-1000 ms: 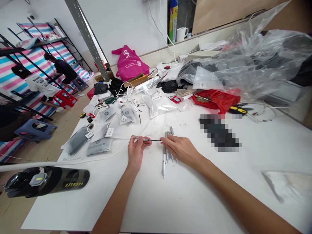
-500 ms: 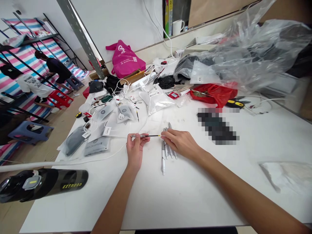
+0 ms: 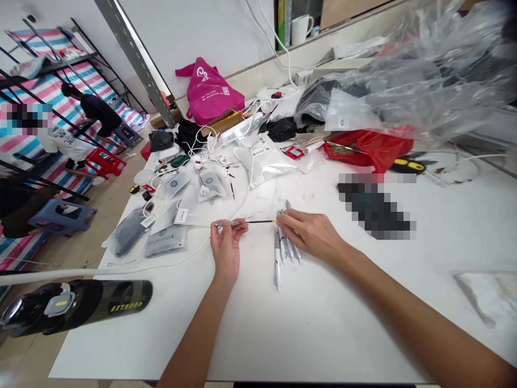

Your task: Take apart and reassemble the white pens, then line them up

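In my left hand (image 3: 226,242) is a grey pen part (image 3: 226,223), pinched between thumb and fingers. A thin dark pen refill (image 3: 260,221) runs from it across to my right hand (image 3: 305,229). My right fingertips are closed on the refill's far end, beside a small yellow band. Under and beside that hand lie several white pens with grey grips (image 3: 278,261), side by side on the white table (image 3: 250,334). The right fingers partly cover their upper ends.
A black bottle (image 3: 92,304) lies at the left edge. Packaged pouches (image 3: 166,241), cables and a pink bag (image 3: 214,94) crowd the back left. Clear plastic bags (image 3: 404,97), a red bag (image 3: 375,145) and a blurred dark object (image 3: 375,210) are right. People sit beyond the table.
My right hand has moved right, away from my left. A longer stretch of the refill shows between the hands. The whole view has shifted slightly.
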A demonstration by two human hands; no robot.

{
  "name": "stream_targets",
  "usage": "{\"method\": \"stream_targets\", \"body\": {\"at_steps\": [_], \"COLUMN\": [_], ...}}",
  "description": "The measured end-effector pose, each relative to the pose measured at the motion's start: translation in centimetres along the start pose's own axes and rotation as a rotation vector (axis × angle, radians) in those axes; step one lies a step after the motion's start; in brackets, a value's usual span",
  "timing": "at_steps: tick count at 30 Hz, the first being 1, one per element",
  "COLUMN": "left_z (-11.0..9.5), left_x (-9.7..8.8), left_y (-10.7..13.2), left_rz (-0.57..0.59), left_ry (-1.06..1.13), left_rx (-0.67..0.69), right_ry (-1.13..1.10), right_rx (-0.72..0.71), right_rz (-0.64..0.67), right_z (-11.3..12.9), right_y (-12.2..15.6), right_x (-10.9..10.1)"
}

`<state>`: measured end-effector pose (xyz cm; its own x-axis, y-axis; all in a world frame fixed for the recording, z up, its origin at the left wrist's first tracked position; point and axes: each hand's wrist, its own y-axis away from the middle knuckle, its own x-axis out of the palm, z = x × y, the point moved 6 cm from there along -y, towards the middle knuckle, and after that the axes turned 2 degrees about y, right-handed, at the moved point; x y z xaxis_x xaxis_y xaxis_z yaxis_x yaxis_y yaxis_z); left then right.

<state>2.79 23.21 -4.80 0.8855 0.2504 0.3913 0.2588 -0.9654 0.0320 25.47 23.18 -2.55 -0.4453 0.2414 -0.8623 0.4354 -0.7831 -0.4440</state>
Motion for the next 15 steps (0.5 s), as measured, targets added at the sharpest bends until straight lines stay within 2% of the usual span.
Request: {"method": "stream_targets", "body": {"at_steps": [15], "left_z": [-0.4], "left_x": [-0.42], "left_y": [-0.24], "left_rz": [-0.033], "left_ry": [0.013], "left_rx": [0.034], "right_ry": [0.02], "right_rx": [-0.001], "right_rz": [-0.024], "right_z": [-0.19], "right_y": [0.15], "right_x": [0.17]}}
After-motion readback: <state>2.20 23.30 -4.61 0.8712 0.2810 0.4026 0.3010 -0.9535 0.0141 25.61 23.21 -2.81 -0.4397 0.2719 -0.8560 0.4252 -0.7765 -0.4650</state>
